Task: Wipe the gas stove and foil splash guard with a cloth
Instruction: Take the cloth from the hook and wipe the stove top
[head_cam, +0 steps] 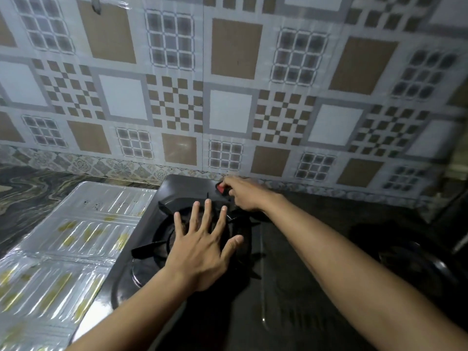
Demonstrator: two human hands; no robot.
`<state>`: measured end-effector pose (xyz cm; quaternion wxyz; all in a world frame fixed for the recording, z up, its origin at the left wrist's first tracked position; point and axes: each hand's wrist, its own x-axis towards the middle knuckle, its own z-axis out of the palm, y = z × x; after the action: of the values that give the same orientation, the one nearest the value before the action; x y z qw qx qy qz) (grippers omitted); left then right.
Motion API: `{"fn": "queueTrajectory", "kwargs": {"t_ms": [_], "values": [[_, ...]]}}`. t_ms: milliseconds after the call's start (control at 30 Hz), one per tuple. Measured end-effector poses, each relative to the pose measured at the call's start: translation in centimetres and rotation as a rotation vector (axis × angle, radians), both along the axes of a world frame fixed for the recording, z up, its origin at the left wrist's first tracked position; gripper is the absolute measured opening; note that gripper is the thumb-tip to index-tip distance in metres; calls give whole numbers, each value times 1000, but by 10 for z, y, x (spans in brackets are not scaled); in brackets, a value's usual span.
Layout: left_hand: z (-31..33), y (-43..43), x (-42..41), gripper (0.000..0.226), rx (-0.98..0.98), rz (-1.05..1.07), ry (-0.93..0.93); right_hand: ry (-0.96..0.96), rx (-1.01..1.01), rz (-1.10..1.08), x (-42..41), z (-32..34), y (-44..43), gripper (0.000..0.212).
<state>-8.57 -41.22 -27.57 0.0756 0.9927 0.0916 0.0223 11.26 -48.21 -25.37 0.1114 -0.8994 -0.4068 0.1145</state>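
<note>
1. Head view looks down on a glossy black glass gas stove (253, 300) that stands on a dark marbled stone bench (30, 196) against a wall covered in patterned grey, white and brown tile sheeting (228, 84).
2. A silver embossed foil splash guard (76, 236) lies flat on the bench just beside the stove's left edge; yellowish stains streak its ribs.
3. The left hand (202, 252) is spread wide open, palm down, fingers (195, 214) fanned over the black iron pan support (152, 247) of the left burner; it holds nothing.
4. The right hand (243, 193) reaches to the stove's far edge near the wall, its fingertips closed around a small red object (222, 189) with a dark part; what that object is cannot be told.
5. A second burner (415, 262) sits in shadow at the stove's right side.
6. No cloth can be seen in either hand.
7. A small clear hook (96, 6) hangs on the wall at upper left.
</note>
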Motion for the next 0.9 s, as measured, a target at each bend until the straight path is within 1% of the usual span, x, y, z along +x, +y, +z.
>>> {"fn": "queueTrajectory", "kwargs": {"t_ms": [100, 167, 233, 400, 533, 567, 633, 667, 800, 900], "values": [[-4, 0, 3, 86, 2, -32, 5, 104, 74, -62, -1, -8, -19, 60], [-6, 2, 5, 88, -12, -41, 9, 159, 81, -95, 0, -10, -34, 67], [-8, 3, 6, 91, -31, -48, 17, 169, 64, -126, 2, -9, -50, 70], [-10, 4, 7, 94, -48, -55, 23, 154, 64, -257, 13, -10, -96, 66], [-12, 5, 8, 92, -57, -57, 19, 132, 1, -360, 18, -4, -129, 50], [-13, 5, 8, 91, -63, -57, 19, 123, -21, -396, 19, -3, -137, 53], [-13, 5, 8, 90, -72, -61, 23, 119, -64, -489, 16, -1, -155, 66], [-13, 5, 8, 89, -78, -64, 25, 112, -81, -523, 15, 0, -164, 70], [-10, 6, 8, 90, -106, -75, 40, 97, -131, -572, 3, 0, -184, 60], [-8, 4, 7, 87, -120, -83, 57, 124, -173, -620, -10, 4, -183, 61]]}}
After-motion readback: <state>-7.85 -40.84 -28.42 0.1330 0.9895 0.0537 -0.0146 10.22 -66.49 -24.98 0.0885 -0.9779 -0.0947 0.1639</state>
